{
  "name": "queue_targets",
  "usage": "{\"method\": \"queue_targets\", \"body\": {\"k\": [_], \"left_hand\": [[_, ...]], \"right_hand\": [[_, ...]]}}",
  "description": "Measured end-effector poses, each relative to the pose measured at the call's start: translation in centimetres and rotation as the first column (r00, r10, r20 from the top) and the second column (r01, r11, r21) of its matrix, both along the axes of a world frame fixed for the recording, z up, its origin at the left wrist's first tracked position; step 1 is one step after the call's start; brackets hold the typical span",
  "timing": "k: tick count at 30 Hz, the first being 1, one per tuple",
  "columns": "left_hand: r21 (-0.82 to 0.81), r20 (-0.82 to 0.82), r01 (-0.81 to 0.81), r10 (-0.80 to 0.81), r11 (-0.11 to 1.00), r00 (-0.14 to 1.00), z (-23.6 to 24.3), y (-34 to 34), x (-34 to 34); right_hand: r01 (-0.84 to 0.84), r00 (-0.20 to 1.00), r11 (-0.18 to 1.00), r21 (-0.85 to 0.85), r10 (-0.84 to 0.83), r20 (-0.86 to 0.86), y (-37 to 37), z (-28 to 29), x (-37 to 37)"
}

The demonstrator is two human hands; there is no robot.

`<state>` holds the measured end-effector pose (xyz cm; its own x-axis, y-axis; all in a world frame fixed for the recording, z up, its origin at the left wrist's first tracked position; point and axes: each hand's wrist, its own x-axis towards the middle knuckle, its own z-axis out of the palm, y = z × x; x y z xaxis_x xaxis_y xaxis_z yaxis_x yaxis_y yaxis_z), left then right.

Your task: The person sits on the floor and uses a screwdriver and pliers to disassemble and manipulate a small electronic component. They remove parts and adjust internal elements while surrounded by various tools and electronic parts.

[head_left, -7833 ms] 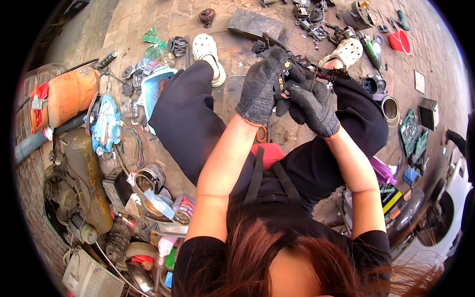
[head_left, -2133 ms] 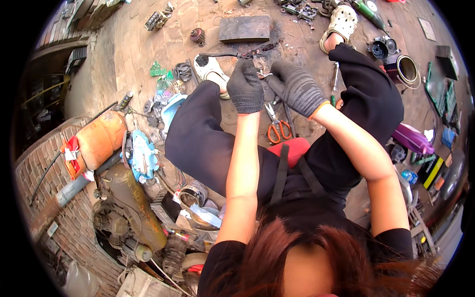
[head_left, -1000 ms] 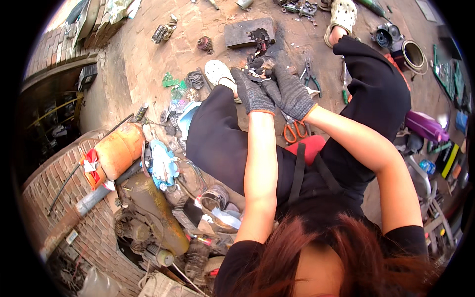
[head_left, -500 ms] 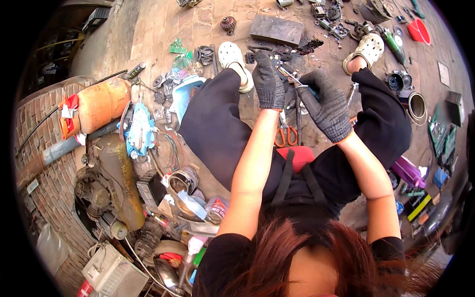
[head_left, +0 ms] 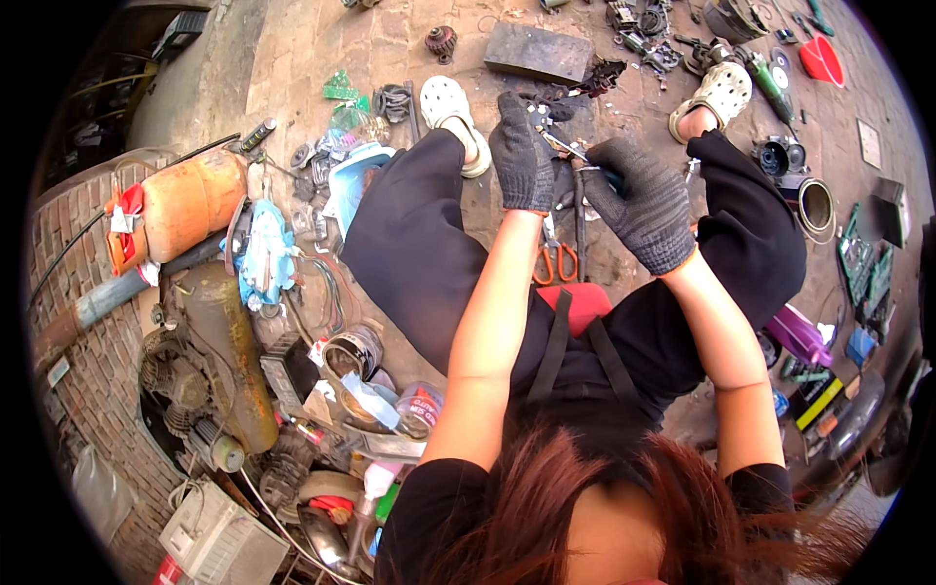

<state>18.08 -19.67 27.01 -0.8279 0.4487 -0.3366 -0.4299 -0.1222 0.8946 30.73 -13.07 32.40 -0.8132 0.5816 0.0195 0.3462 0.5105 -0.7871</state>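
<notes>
My left hand [head_left: 524, 161], in a grey knit glove, is closed on a dark part [head_left: 552, 109] with small pieces on it, just below a grey metal block [head_left: 534, 47]. My right hand [head_left: 639, 205], also gloved, is lower and to the right, closed on a slender metal tool [head_left: 568, 147]; a bit of blue shows among its fingers. The tool's tip reaches the left hand's fingers. Orange-handled scissors [head_left: 554, 261] lie beneath the hands between my legs. A charred, tangled piece [head_left: 603, 76] lies at the block's right end.
An orange gas cylinder [head_left: 190, 216], rusty yellow tank [head_left: 219, 341] and blue tub [head_left: 353, 195] crowd my left side. A green angle grinder [head_left: 768, 90], red bucket [head_left: 822, 60], teal tool case [head_left: 858, 253] and metal ring [head_left: 814, 205] sit rightward. Scattered parts surround my feet.
Since a second ago my hands have drawn apart, the right moving right and downward with the tool. In the last half second they barely moved; the view shifted slightly.
</notes>
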Motion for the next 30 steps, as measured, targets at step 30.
{"method": "queue_targets", "body": {"k": [30], "left_hand": [[-0.141,0.102,0.141,-0.127,0.980,0.987,-1.5,-1.5,-0.4]], "right_hand": [[-0.122,0.992,0.963,-0.242,0.126,0.000,2.2,-2.7,-0.6]]}}
